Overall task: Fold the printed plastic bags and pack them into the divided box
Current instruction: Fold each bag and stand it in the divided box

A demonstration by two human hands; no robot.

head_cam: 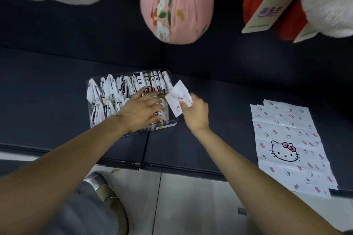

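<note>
The person is working at a dark tabletop (219, 112), with the clear divided box (172, 123) sitting just left of centre and already crowded with folded bags (122, 85) standing on edge in its far and near rows. The left hand (142, 109) is reaching into the near right part of the box, its fingers (152, 99) spread and lying flat across the packed bags, apparently pushing them aside to hold a gap open. The right hand (195, 113) is hovering just beside the box's right edge, its fingers pinching a small folded bag (178, 97) by its near corner, so that the white square is pointing up and leftward toward the box. Held this way, the bag seems to be waiting to slide edge-first into the slot the other hand is making. Well apart on the right, a stack of flat printed bags (288, 145) is lying unfolded near the tabletop's edge, within easy reach for the coming folds. Farther back, a pink floral bundle (176, 4) and a red and white plush toy (315, 0) are resting against the dark backing.
</note>
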